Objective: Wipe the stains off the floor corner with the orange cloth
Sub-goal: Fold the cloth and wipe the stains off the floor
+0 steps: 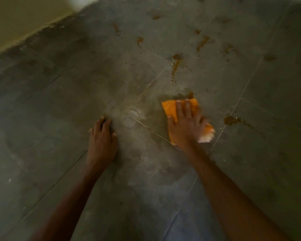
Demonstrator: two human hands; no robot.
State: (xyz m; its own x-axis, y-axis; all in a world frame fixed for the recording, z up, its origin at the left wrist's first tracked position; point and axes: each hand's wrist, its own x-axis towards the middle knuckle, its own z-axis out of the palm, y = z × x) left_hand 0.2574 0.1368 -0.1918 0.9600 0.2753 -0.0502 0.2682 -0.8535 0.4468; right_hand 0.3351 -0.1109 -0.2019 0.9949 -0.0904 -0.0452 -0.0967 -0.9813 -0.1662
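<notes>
An orange cloth (170, 108) lies flat on the grey tiled floor (76, 105), with a white edge showing at its right. My right hand (186, 126) presses down on it with fingers spread. Just beyond the cloth's far edge is a brown stain (189, 94). More brown stains (176, 64) trail away toward the top right, and one patch (231, 120) lies right of the cloth. My left hand (102, 138) rests palm-down on the bare floor to the left, holding nothing. The picture is a little blurred.
A pale yellowish wall (16, 23) meets the floor along a dirty edge at the upper left. A whitish wet smear (132, 115) sits between my hands. Thin grout lines cross the tiles.
</notes>
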